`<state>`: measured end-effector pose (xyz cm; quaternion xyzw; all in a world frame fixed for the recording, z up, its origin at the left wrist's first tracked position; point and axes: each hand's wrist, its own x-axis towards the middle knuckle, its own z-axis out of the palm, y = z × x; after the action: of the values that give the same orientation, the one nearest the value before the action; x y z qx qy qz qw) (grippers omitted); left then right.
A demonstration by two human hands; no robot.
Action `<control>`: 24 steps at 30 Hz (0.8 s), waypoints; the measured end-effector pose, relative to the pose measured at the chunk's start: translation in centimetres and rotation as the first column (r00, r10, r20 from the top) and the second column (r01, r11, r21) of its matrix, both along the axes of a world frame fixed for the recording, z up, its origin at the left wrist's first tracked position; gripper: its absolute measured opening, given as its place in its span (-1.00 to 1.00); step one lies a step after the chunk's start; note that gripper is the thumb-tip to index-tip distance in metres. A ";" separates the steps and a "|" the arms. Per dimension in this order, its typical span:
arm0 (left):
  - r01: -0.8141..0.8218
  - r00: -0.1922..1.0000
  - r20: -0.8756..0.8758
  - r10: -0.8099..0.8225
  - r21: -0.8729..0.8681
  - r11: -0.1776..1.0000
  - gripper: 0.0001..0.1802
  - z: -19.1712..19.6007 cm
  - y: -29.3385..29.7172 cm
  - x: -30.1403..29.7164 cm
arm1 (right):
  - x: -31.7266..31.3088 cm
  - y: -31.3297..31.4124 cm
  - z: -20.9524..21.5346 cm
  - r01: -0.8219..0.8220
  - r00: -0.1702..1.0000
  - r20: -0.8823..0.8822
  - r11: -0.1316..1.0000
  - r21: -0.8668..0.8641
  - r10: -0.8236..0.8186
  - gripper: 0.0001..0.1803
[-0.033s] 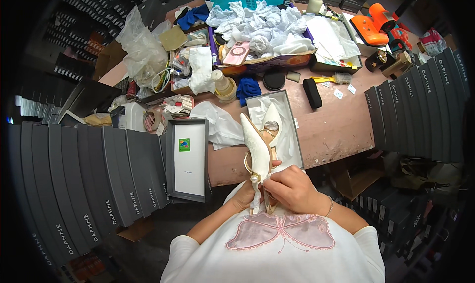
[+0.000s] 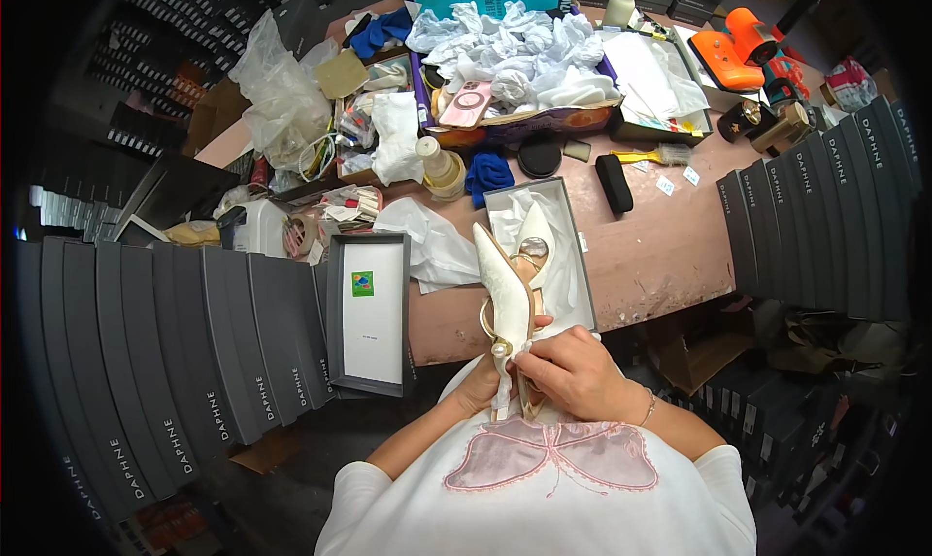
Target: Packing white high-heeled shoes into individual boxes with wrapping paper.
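Note:
I hold a white pointed shoe (image 2: 507, 294) upright in front of my chest, toe away from me. It has a gold ring and a pearl at its side. My left hand (image 2: 474, 389) grips it from below at the heel end. My right hand (image 2: 575, 371) closes on its strap and thin heel. Just beyond stands an open grey shoe box (image 2: 585, 265) lined with white tissue, with a second white shoe (image 2: 534, 232) lying in it. The box lid (image 2: 337, 313) lies to its left, inside up.
Rows of dark grey shoe boxes stand on the left (image 2: 194, 362) and on the right (image 2: 825, 216). The pink table (image 2: 660, 255) carries crumpled white paper (image 2: 515, 61), a clear plastic bag (image 2: 282, 90), a blue cloth (image 2: 488, 172), a black case (image 2: 614, 182) and an orange tool (image 2: 743, 51).

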<state>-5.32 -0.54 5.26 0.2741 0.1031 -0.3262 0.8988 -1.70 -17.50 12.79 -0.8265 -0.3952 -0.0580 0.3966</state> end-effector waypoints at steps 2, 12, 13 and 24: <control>-0.007 0.999 0.042 0.005 0.032 0.999 -0.04 0.0 -0.1 -0.2 | -0.3 -0.1 0.3 -0.009 1.000 0.020 0.999 -0.038 0.010 -0.59; 0.075 0.995 0.062 -0.077 0.025 0.997 0.09 -0.1 0.4 -0.8 | -0.5 -0.3 0.1 -0.125 0.985 -0.111 0.991 0.056 0.131 -0.58; 0.084 0.995 0.059 -0.083 -0.010 0.996 0.10 -0.2 0.4 -0.7 | -0.5 -0.5 0.3 -0.149 0.980 -0.124 0.988 0.047 0.154 -0.58; 0.080 0.997 0.020 -0.080 0.016 0.997 0.05 1.5 0.3 -0.3 | -0.5 -0.1 0.1 -0.063 0.997 -0.037 0.995 0.074 0.066 -0.58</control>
<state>-5.59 -0.26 6.78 0.2884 0.0854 -0.3583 0.8838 -2.24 -17.63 12.90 -0.7992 -0.4116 -0.0433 0.4358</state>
